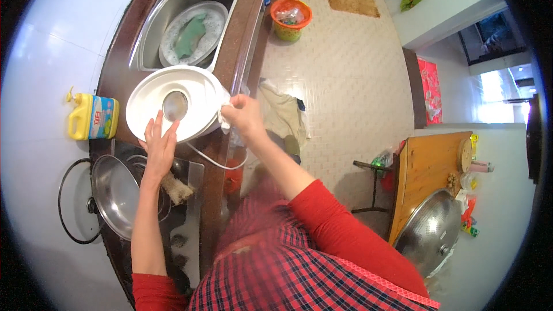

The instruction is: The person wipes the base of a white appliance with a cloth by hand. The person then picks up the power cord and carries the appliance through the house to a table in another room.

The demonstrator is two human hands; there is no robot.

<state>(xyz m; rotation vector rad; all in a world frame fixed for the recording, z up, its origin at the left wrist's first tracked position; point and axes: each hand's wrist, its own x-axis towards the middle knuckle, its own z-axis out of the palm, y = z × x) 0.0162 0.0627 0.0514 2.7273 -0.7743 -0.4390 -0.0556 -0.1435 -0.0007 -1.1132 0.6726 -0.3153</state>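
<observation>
A white round electric appliance (pixel 144 108), with a dull metal disc (pixel 175 106) at its centre, rests tilted on the brown counter between sink and stove. My left hand (pixel 160 142) lies with fingers spread against its near inner face, the fingertips by the disc. At its right rim, my right hand (pixel 244 114) pinches a crumpled white cloth (pixel 225 116). A white cord (pixel 211 162) loops from beneath the appliance over the counter's edge.
Beyond it, a steel sink (pixel 149 47) holds a basin (pixel 222 13) of suds and a green cloth (pixel 191 34). A yellow detergent jug (pixel 93 116) stands left. On the stove sit a steel pan (pixel 114 190) and a brown scrubber (pixel 177 188). An orange-rimmed bin (pixel 289 34) stands on the floor.
</observation>
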